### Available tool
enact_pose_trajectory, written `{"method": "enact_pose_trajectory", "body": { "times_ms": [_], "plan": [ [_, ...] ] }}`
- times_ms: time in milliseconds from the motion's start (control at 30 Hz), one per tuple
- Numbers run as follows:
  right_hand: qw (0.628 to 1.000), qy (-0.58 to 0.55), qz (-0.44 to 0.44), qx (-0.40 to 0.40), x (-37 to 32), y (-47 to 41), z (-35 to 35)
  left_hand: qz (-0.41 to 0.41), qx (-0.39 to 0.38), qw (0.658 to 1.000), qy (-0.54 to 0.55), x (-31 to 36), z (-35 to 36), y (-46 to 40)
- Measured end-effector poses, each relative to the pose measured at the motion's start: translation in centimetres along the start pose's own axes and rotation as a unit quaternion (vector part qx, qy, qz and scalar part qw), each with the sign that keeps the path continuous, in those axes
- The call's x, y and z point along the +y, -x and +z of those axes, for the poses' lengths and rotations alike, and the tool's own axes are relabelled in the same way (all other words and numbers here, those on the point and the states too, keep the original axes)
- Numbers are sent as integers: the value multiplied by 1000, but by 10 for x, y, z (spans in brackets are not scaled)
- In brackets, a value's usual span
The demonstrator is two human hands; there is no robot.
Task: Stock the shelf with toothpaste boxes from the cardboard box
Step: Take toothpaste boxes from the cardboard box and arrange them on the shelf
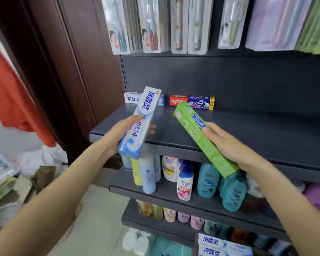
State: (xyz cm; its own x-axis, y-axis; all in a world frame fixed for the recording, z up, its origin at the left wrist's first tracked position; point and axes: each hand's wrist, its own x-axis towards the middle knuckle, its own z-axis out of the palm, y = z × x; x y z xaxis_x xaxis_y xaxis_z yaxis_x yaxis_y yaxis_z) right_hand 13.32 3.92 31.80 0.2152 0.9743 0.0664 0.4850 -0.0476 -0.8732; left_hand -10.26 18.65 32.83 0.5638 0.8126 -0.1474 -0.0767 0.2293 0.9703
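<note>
Left hand (118, 133) is gripping a white-and-blue toothpaste box (140, 122); right hand (227, 145) is gripping a green toothpaste box (201, 137), both grips closed, boxes tilted above the dark shelf (248, 130), where two boxes are lying at the back.

— Left arm? It reaches toward one o'clock; the left hand (125, 131) is curled, thumb uppermost, fingers wrapped and gripping.

— Right arm? It extends toward eleven o'clock; the right hand (227, 143) is curled likewise, thumb on top.
</note>
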Motion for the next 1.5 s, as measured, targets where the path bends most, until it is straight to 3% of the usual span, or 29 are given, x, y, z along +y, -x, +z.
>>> {"method": "enact_pose_trajectory", "body": {
  "times_ms": [133,333,467,667,833,967,1200,1367,1500],
  "plan": [
    [999,16,12,25,-13,-42,4,52,83,995,19,23,-13,-57],
    [998,46,25,37,-31,-109,13,165,106,979,47,34,-7,-126],
    [994,87,45,53,-31,-142,18,172,87,980,-42,22,-17,-154],
    [993,82,68,46,-22,-160,17,234,110,961,-99,46,-72,-176],
    [995,78,55,38,-20,-170,23,264,98,936,-211,64,-117,-174],
    [997,55,48,30,-27,-174,30,242,111,918,-294,76,-140,-169],
    [997,-42,44,45,-31,-182,33,177,103,800,-563,68,-146,-206],
    [991,-95,50,80,-24,-182,29,169,114,723,-660,59,-131,-244],
    [986,-123,56,96,-16,-178,24,155,160,690,-689,49,-128,-254]
  ]
}}
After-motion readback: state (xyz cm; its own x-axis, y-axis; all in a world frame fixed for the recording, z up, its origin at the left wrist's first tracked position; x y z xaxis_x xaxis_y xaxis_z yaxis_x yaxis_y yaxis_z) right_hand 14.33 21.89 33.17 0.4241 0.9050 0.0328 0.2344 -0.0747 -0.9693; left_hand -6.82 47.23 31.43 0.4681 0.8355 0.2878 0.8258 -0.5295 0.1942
